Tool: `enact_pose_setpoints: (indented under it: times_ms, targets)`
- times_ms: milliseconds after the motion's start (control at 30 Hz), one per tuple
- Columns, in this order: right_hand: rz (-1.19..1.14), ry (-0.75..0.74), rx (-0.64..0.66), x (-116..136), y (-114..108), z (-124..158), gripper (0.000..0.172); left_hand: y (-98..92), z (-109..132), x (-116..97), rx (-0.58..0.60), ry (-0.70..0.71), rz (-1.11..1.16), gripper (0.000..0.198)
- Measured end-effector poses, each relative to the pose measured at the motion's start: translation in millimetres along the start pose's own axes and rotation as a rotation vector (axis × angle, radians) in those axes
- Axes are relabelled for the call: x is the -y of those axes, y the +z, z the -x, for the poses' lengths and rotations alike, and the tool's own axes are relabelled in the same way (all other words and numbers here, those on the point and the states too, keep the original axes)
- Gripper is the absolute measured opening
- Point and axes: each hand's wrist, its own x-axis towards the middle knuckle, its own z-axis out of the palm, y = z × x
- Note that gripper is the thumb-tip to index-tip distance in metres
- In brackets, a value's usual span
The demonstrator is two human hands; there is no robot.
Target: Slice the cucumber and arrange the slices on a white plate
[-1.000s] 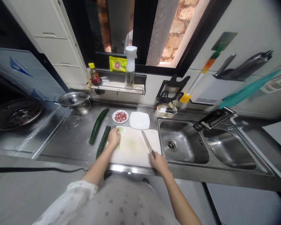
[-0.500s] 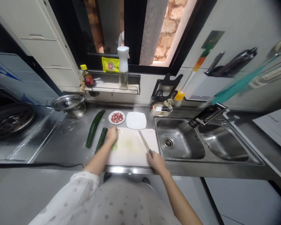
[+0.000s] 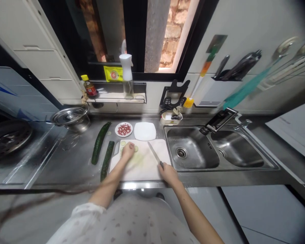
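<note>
A white cutting board (image 3: 147, 166) lies on the steel counter in front of me. My left hand (image 3: 127, 150) rests on its far left part, fingers curled over cucumber slices (image 3: 136, 148). My right hand (image 3: 168, 173) is closed on the handle of a knife (image 3: 154, 156), whose blade lies flat on the board and points away from me. Two whole cucumbers (image 3: 98, 147) (image 3: 107, 160) lie on the counter just left of the board.
Behind the board stand a small plate of red pieces (image 3: 123, 129) and a white square plate (image 3: 144, 131). A double sink (image 3: 218, 152) with a tap is to the right. A lidded steel pot (image 3: 70, 118) and a stove are at the left.
My left hand has slid rightward from the board's left edge onto the slices. The right hand keeps the knife still. The camera view has shifted slightly.
</note>
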Motion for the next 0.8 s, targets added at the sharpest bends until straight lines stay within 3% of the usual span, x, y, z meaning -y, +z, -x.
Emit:
enact_pose_setpoints:
  times_ms: [267,600,800]
  targets:
    - [0.002,-0.007,-0.011,1.1,-1.9,3.1,0.044,22.5,17.1,0.7,0.036,0.024,-0.021,0.022]
    - [0.002,-0.009,0.014,4.2,-9.7,5.0,0.042,27.6,19.7,4.8,0.013,0.155,-0.197,0.022]
    - [-0.007,-0.054,-0.028,3.9,-15.0,15.4,0.043,27.1,8.1,7.9,0.058,0.124,-0.211,0.025]
